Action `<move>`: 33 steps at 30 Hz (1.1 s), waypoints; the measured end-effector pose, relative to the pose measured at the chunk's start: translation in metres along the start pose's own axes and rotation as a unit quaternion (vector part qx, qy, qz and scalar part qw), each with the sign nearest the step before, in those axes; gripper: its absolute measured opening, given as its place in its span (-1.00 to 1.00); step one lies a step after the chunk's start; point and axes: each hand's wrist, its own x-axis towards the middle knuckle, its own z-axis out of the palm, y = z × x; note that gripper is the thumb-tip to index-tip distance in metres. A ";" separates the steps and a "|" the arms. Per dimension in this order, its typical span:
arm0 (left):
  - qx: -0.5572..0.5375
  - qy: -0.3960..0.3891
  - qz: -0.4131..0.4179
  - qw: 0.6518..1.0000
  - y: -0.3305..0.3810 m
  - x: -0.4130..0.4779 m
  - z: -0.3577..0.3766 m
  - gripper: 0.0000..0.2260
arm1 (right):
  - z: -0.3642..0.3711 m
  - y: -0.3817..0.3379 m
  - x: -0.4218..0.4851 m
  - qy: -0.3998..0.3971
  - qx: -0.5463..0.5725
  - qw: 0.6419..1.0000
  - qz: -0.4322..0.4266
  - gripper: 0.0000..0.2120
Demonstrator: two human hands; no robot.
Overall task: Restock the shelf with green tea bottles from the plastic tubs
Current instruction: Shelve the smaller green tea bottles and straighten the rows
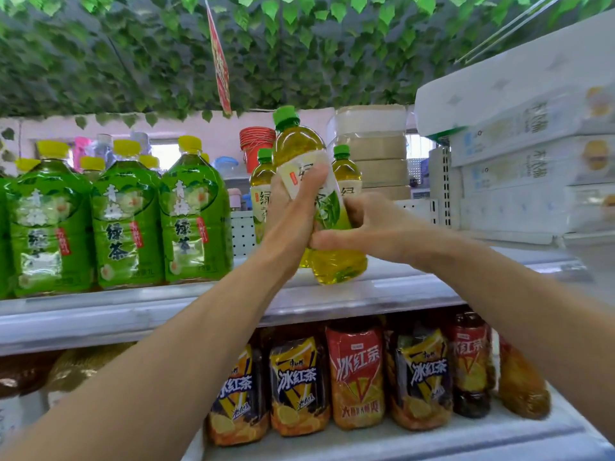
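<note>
Fig.: your L hand (293,207) & R hand (376,224) both clamp the label of the tilted green tea bottle (299,144), base just below your grip over the shelf (133,304) edge; full, prob. heavy, thin wall squashy, film slick, so hold mid-body.

Three green-capped green tea bottles (293,144) stand at centre frame. Four large yellow-capped green tea bottles (128,224) front the upper left, one cut by the edge, with more yellow caps behind. Six iced tea bottles (357,377) line the lower right.
</note>
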 end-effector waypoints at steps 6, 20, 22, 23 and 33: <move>0.167 -0.042 0.077 0.982 0.005 0.035 0.021 -0.43 | -0.031 0.035 0.008 0.148 0.062 0.987 -0.001 -0.74; 0.707 -0.096 0.194 0.673 -0.054 0.060 0.017 0.06 | -0.066 0.118 0.035 0.153 0.003 0.975 0.162 -0.72; 0.728 -0.105 0.193 0.650 -0.058 0.065 0.017 0.10 | -0.062 0.125 0.045 0.159 -0.003 0.974 0.160 -0.74; 0.733 -0.106 0.191 0.644 -0.060 0.066 0.017 0.10 | -0.061 0.128 0.050 0.163 -0.010 0.974 0.160 -0.69; 0.729 -0.101 0.203 0.646 -0.065 0.069 0.014 0.09 | -0.057 0.154 0.081 0.159 -0.028 0.972 0.168 -0.52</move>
